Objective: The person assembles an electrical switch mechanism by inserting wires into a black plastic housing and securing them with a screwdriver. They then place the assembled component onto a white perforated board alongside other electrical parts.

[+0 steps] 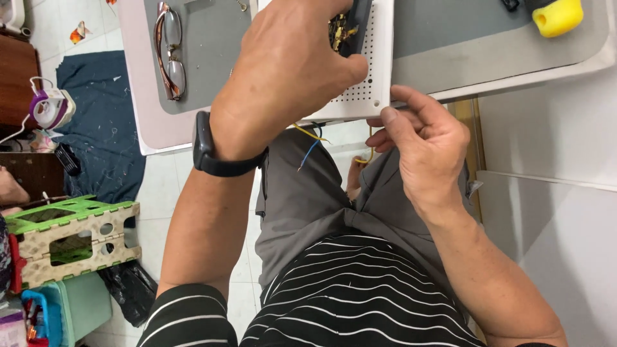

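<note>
At the far left, on the floor, a purple and white clothes iron [50,108] sits at the edge of a dark blue cloth [103,128]. Below it stands a green and beige perforated stool [74,241], with a teal plastic bin [80,305] just beneath. On the grey mat [212,58] of the white table [138,96] lies a pair of brown-framed glasses [170,51], folded.

The left hand [289,71], a black wristband [215,157] on its wrist, presses down over a white perforated plastic casing [379,58] at the table's near edge; its fingers curl over the casing's top, gripping it beside a dark part with brass-coloured terminals [340,29]. Yellow and blue wires [312,141] hang from under the casing, above the grey shorts [321,199].

The right hand [427,148] is just below the casing's lower right corner, thumb and forefinger pinched on a thin dark item too small to identify; the other fingers are curled in loosely. Near the top right, a yellow tool handle [556,16] rests on the mat.
</note>
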